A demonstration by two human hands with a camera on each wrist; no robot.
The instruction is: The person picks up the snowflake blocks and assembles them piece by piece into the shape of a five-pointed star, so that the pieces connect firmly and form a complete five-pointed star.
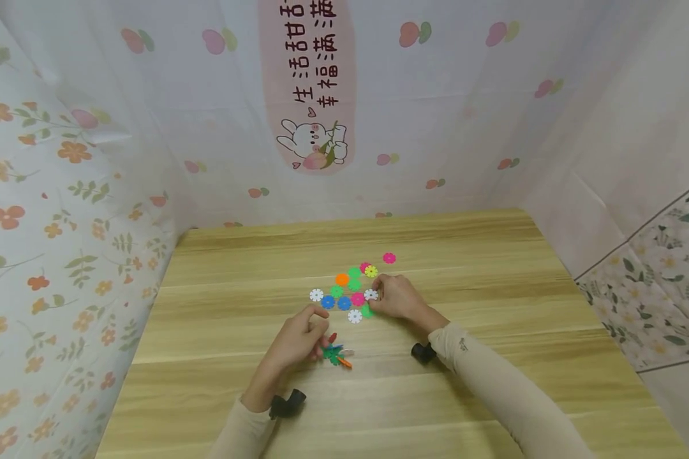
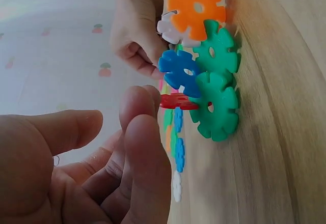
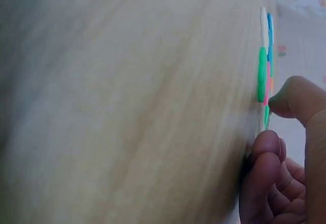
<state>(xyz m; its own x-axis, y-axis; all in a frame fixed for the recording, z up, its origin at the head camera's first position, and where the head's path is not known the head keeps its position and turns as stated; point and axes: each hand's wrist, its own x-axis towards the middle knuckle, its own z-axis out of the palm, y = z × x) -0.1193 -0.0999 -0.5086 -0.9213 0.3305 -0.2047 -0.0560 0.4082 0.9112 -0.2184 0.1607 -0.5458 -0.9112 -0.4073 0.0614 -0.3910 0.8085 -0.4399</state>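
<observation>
Several flat snowflake discs lie grouped on the table, among them an orange disc (image 1: pixel 342 279), a blue disc (image 1: pixel 344 303) and a pink disc (image 1: pixel 358 299). At the group's right side my right hand (image 1: pixel 400 298) pinches a white snowflake disc (image 1: pixel 370 294) between thumb and fingertips. Nearer the front stands a joined cluster of discs, with green discs (image 2: pixel 216 106), a blue one (image 2: pixel 179 71), a red one (image 2: pixel 178 101), an orange one (image 2: pixel 196 7) and a whitish one. Beside it, my left hand (image 1: pixel 298 338) hangs loosely bent, thumb apart from the fingers; whether a fingertip touches the red disc I cannot tell.
A lone pink disc (image 1: pixel 389 258) lies at the group's far right. The wooden table (image 1: pixel 218 268) meets a patterned cloth wall (image 1: pixel 344 191) at the back, with cloth also at both sides. Black camera mounts (image 1: pixel 289 404) sit at the wrists.
</observation>
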